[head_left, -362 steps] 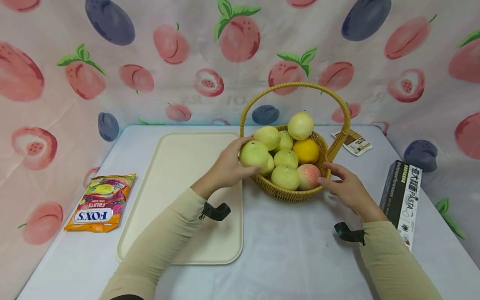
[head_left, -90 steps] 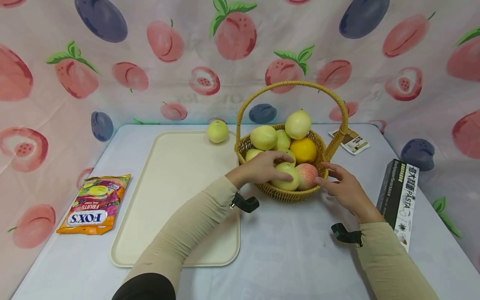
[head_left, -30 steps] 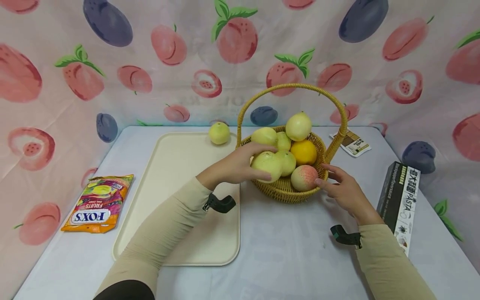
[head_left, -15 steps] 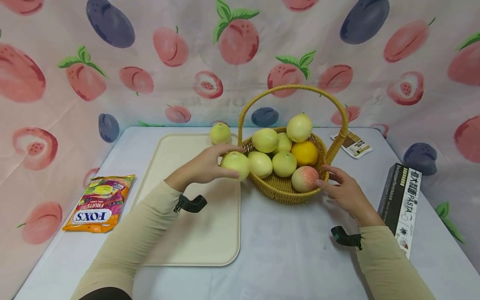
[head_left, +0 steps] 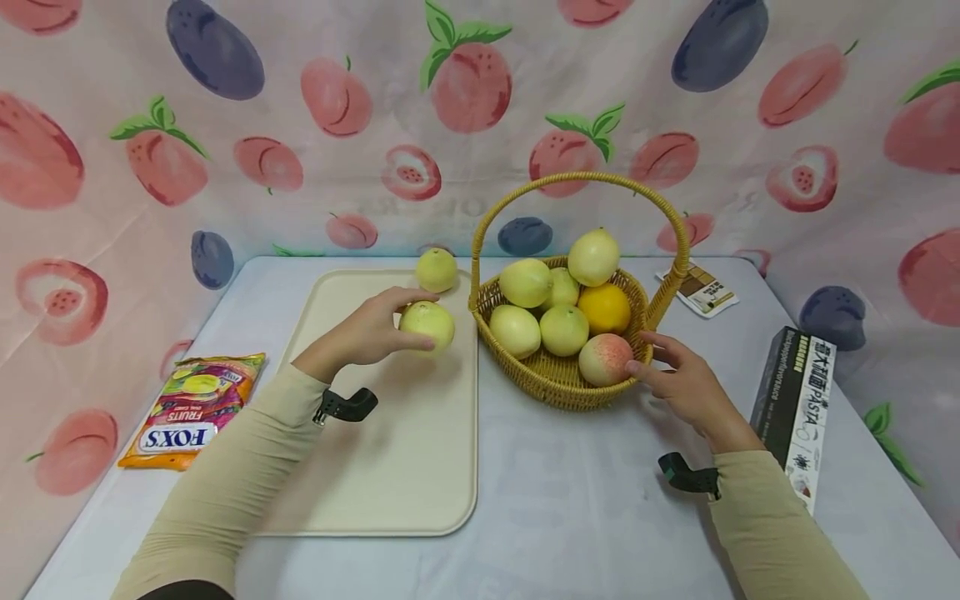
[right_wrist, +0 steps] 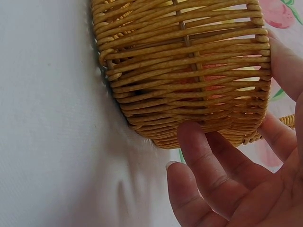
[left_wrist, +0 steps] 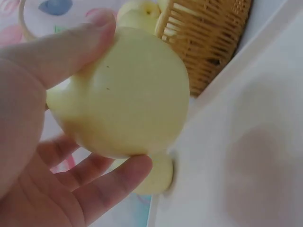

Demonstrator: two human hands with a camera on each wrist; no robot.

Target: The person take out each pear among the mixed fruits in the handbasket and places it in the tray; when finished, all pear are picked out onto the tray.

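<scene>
My left hand grips a round, pale yellow-green fruit, thumb on one side and fingers on the other, over the cream tray. In the left wrist view, the fruit has a narrower end by the palm. A similar fruit sits at the tray's far right corner. Right of the tray stands a woven basket with a tall hoop handle, holding several pale green fruits, an orange and a peach. My right hand holds the basket's right rim, with fingers against the outer weave.
A FOX'S candy bag lies left of the tray. On the right are a black and white pasta box and a small brown and white packet behind the basket. A fruit-print cloth hangs behind the table.
One pale fruit has come to the tray's far corner. My left hand has since lifted another from the basket's front and carried it left over the tray. My right hand stays at the rim.
</scene>
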